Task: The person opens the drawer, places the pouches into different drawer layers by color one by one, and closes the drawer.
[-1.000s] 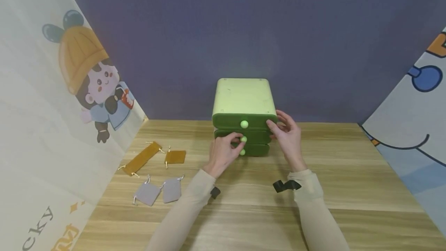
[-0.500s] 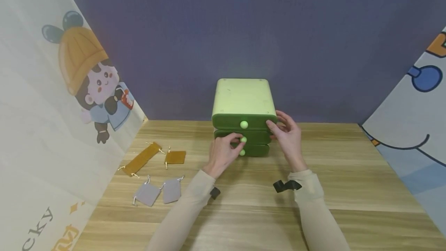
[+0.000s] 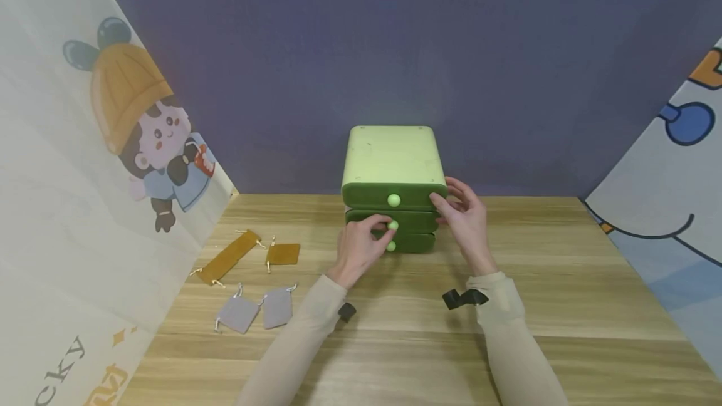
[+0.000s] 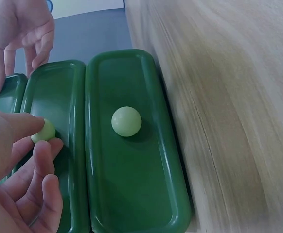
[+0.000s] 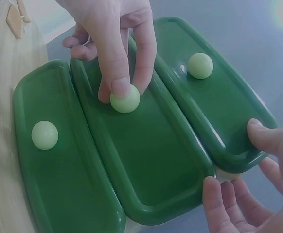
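Observation:
A small cabinet [image 3: 393, 155] with a pale green top and three dark green drawer fronts stands against the back wall. My left hand [image 3: 360, 248] pinches the round light green knob [image 5: 125, 101] of the middle drawer between thumb and fingers. At the cabinet's right end, my right hand [image 3: 469, 221] grips the corner. Its thumb rests on the front of the top drawer [image 5: 229, 114], and its fingers reach the side, with one fingertip at the middle drawer's edge. The top knob [image 3: 393, 200] and bottom knob [image 4: 127, 121] are untouched. All three drawer fronts sit close together.
Left on the wooden table [image 3: 536, 306] lie a long mustard drawstring pouch [image 3: 230, 257], a small mustard pouch [image 3: 284, 254] and two grey pouches [image 3: 239, 313]. A dark blue wall [image 3: 479, 80] rises behind the cabinet, and printed panels flank both sides.
Both hands keep their hold and the drawers look the same. The whole head view has shifted very slightly.

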Demonstrator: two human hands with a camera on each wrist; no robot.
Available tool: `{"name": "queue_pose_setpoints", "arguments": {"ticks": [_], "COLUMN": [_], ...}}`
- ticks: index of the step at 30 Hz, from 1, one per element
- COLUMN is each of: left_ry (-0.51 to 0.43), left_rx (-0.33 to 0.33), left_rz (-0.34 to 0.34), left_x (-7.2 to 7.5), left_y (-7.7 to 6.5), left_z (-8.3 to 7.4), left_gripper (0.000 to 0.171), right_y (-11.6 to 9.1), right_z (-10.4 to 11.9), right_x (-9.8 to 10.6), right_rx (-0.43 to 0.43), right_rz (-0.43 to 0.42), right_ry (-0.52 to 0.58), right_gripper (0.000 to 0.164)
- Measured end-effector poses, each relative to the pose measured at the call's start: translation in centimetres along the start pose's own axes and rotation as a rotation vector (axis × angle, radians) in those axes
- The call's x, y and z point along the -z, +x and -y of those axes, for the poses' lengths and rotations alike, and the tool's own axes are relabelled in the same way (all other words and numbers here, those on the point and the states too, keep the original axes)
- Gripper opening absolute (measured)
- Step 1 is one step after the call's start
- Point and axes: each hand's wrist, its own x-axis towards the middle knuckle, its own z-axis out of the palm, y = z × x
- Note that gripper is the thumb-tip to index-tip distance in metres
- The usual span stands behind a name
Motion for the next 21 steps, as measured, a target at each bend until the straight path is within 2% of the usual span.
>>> {"name": "queue_pose_setpoints", "arguments": {"ticks": [21], "left_ry": [0.034], "left_rx": [-0.002], "left_rz": [-0.005], "left_x": [0.3], "left_y": [-0.44], "left_z": [-0.34], "left_gripper": [0.019], "right_y": [-0.16], "right_z": [0.32], "right_x": [0.07], "right_rx": [-0.007], "right_rz": [0.014], "right_ry": [-0.008], "right_gripper": [0.055]}}
